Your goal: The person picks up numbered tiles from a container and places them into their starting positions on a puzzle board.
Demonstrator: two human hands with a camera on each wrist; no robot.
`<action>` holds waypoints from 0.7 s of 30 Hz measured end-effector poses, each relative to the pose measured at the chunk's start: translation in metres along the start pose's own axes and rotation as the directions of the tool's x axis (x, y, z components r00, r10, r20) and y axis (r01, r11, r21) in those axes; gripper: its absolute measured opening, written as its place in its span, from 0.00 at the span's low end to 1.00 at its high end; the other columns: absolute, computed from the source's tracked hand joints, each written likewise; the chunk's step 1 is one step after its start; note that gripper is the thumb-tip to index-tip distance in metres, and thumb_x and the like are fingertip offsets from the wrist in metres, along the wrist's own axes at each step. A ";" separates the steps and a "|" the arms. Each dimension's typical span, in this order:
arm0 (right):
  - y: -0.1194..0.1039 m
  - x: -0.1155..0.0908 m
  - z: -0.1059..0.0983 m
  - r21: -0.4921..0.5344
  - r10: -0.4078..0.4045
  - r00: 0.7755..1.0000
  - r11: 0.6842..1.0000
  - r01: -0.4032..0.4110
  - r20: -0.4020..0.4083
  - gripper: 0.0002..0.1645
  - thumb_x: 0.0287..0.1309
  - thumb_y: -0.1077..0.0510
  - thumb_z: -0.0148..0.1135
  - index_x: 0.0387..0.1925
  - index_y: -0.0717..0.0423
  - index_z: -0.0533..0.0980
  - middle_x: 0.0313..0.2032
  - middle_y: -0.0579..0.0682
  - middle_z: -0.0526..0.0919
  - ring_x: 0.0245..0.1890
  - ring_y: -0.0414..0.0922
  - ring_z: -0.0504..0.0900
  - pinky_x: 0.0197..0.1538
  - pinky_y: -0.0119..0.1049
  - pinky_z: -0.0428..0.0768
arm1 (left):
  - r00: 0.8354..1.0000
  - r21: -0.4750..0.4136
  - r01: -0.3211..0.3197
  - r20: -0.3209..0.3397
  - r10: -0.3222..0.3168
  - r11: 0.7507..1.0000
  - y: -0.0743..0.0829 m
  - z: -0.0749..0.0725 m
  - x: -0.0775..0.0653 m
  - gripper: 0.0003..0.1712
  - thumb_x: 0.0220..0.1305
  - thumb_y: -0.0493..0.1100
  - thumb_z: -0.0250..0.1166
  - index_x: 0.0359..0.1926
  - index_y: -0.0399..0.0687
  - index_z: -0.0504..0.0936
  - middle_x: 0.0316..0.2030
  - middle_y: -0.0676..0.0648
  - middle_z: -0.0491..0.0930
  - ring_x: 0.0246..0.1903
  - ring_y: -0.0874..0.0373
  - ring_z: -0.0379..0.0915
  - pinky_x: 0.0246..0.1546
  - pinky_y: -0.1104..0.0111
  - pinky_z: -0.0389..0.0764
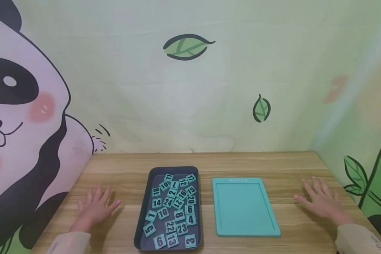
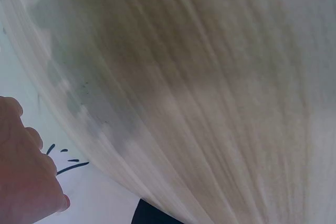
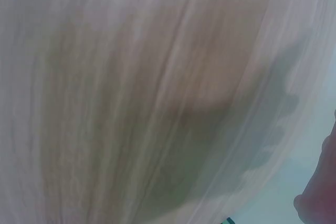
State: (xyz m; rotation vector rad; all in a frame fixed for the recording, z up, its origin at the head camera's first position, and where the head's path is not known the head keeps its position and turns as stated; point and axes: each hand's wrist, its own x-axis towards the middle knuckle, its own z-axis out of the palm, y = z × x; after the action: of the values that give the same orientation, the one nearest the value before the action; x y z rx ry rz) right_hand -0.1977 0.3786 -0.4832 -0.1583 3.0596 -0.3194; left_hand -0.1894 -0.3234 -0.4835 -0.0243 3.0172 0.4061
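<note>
Sleeves, two, pale: left sleeve (image 1: pixel 70 243) and right sleeve (image 1: pixel 358 239) at the near corners, the right one bearing dark lettering.

Tray (image 1: pixel 139 225), one, dark, rounded corners: on the desk (image 1: pixel 120 167), left of centre, its long sides running away from the person.

Tiles (image 1: pixel 179 215), turquoise with dark numbers: loose in the tray, faces up, turned at various angles, some touching. Near end: 3, 13 and a 6. Middle: 5, 22, 23, 4, 8, 1, 10 among others. Far end: 11 and 17.

Left hand (image 1: pixel 96 207): left of the tray and apart from it, fingers and thumb spread, palm down.

Right hand (image 1: pixel 322 203): well right of the board (image 1: pixel 242 208), likewise spread, palm down. Both hands cast shadows on the wood; contact with the desk cannot be told.

Board, one, turquoise, raised border, faint marking along the far edge: flat on the desk, between tray and right hand, near the tray but apart.

Backdrop (image 1: pixel 130 102), pale green, behind the desk: printed panda (image 1: pixel 16 113) at left, two leaves (image 1: pixel 185 47) above the far edge.
</note>
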 end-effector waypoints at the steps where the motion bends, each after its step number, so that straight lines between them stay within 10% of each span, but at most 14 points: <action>1: -0.001 0.000 0.000 0.006 -0.001 1.000 1.000 0.001 0.000 0.49 0.56 0.31 0.35 0.66 0.60 0.40 0.64 0.70 0.34 0.62 0.67 0.27 0.49 0.73 0.33 | 1.000 -0.001 0.002 0.003 -0.002 1.000 -0.001 0.001 0.000 0.50 0.55 0.72 0.40 0.67 0.42 0.45 0.65 0.29 0.33 0.60 0.26 0.25 0.47 0.32 0.22; 21: -0.056 0.013 0.000 -0.002 -0.125 0.992 0.992 0.125 -0.030 0.47 0.56 0.33 0.41 0.67 0.57 0.44 0.65 0.69 0.38 0.64 0.66 0.34 0.53 0.71 0.39 | 0.999 0.011 -0.028 -0.036 0.028 1.000 0.007 0.004 -0.009 0.49 0.55 0.71 0.42 0.66 0.41 0.48 0.65 0.30 0.35 0.60 0.25 0.29 0.47 0.32 0.25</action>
State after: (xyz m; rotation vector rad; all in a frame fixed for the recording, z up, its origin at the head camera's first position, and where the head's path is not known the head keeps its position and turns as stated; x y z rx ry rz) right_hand -0.2049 0.3224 -0.4720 -0.3502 3.0857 -0.3305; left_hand -0.1806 -0.3157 -0.4847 0.0120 3.0581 0.3965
